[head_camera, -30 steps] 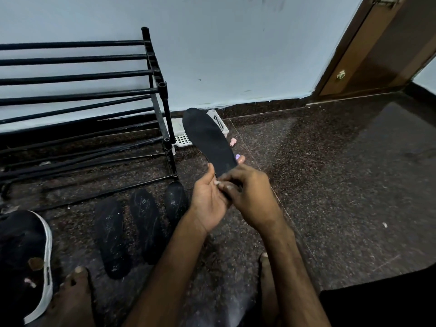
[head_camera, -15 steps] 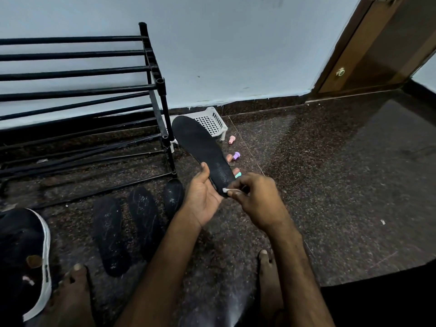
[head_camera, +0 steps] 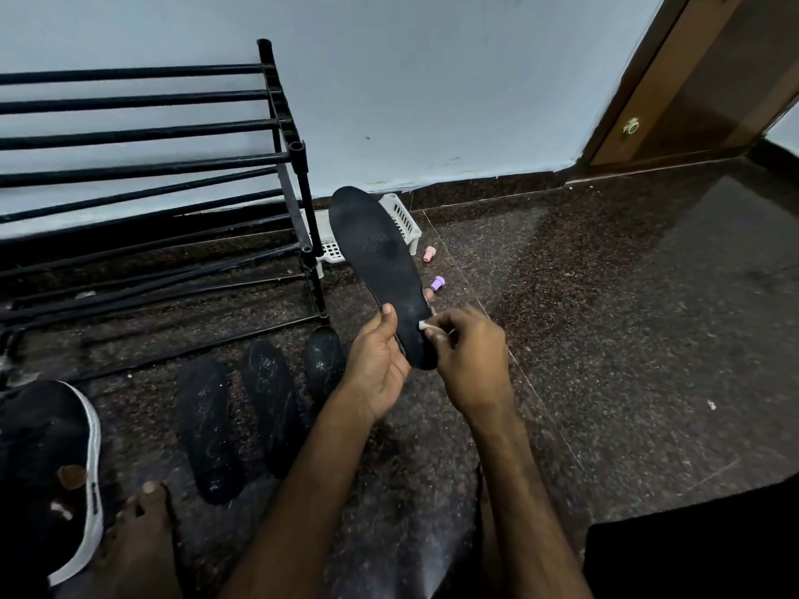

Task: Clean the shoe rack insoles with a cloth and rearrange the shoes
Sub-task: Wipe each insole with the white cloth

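Left hand (head_camera: 376, 365) grips the heel end of a black insole (head_camera: 376, 257), thumb laid across its top face. The right hand (head_camera: 471, 361) pinches a small white scrap, prob. the cloth (head_camera: 423, 325), against the insole's right edge just above the heel. Both hands meet at that near end, held up off the floor (head_camera: 627, 317).

The insole's long axis runs up and away from the hands, leaning slightly left. Its toe end hangs in front of a white basket (head_camera: 404, 218) at the foot of the wall, beside the shoe rack (head_camera: 298, 166). So any wipe w/ the cloth would likely travel fwd along that axis, heel to toe; the right hand is the one placed to make it while the left steadies.

Three other insoles (head_camera: 270, 404) lie side by side on the floor, left of the left hand and in front of the rack. A black shoe (head_camera: 47, 464) w/ a white sole sits at far left. The rack's bars carry no shoes, so rearranging looks not yet begun.
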`<action>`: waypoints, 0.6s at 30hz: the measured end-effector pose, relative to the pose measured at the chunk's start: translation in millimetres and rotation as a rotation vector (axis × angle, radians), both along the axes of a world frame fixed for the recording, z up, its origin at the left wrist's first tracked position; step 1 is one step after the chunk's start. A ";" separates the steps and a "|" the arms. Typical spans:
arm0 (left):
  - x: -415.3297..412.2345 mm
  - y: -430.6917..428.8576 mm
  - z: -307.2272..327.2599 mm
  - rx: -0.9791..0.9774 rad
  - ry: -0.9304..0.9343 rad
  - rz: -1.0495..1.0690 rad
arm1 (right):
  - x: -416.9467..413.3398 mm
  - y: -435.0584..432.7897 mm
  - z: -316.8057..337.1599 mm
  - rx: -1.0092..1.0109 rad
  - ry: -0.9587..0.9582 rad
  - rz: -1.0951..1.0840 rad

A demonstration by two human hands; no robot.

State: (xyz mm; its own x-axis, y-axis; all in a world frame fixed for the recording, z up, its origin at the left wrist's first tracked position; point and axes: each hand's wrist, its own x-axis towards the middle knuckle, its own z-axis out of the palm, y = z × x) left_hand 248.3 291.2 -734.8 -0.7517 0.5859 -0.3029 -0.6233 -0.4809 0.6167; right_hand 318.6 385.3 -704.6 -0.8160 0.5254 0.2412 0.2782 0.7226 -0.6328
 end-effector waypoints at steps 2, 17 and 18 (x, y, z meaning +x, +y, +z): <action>-1.5 -1.5 -2.6 -0.017 0.009 0.005 | 3.5 1.4 0.4 -0.042 -0.033 0.030; 2.2 -1.4 -10.2 -0.153 0.342 -0.111 | 9.8 20.1 7.7 -0.169 0.048 -0.129; 0.9 -2.4 -12.1 -0.159 0.355 -0.119 | 9.9 21.3 9.9 -0.198 0.075 -0.148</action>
State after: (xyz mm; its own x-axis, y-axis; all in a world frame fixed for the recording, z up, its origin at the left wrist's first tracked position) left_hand 249.2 288.7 -746.9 -0.7555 0.6420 -0.1306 -0.4041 -0.2997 0.8643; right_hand 328.5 406.6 -694.7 -0.7100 0.6811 0.1785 0.3187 0.5370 -0.7811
